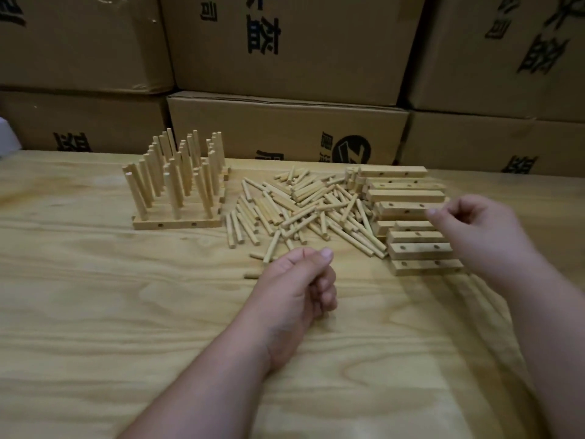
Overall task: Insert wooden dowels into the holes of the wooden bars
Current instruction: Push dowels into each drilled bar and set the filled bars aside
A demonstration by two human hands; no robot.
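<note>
A heap of loose wooden dowels point(304, 210) lies in the middle of the table. To its right is a stack of drilled wooden bars point(411, 217). At the left, several bars stand side by side with dowels upright in their holes point(177, 188). My left hand point(297, 283) rests on the table just in front of the heap, fingers curled into a fist, and nothing shows in it. My right hand point(474, 229) hovers over the near bars with fingers loosely curled and thumb near the forefinger, holding nothing.
Stacked cardboard boxes point(285, 128) form a wall along the table's far edge. A few stray dowels point(253, 275) lie beside my left hand. The plywood table top point(95, 312) stretches wide to the left and front.
</note>
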